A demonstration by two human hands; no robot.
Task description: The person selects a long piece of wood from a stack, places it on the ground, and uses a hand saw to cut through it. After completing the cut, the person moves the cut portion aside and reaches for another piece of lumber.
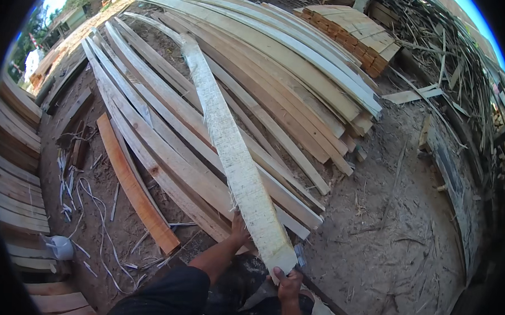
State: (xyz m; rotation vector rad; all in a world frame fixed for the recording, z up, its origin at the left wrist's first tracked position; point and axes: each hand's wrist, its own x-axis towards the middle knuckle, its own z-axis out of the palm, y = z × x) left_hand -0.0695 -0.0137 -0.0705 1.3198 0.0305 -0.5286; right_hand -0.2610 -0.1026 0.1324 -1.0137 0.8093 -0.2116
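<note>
A long, pale, rough-sawn plank [236, 151] slants up and away from me, lying above a layer of other boards. My right hand [288, 283] is closed on its near end, the thumb on the top face and the fingers beneath. Against the plank's left edge, a little farther along, is my left hand [240, 230]. It holds the plank from the side and below, with its fingers partly hidden. Under the plank, several narrower boards [157, 136] are spread out side by side.
A pile of boards [278, 74] lies beyond, with stacked reddish timber [348, 38] behind it. Thin offcuts [459, 65] heap up at the far right. An orange-brown board [136, 180], white cord [100, 218] and a white container [61, 247] are at left. Bare dirt [373, 241] stretches right.
</note>
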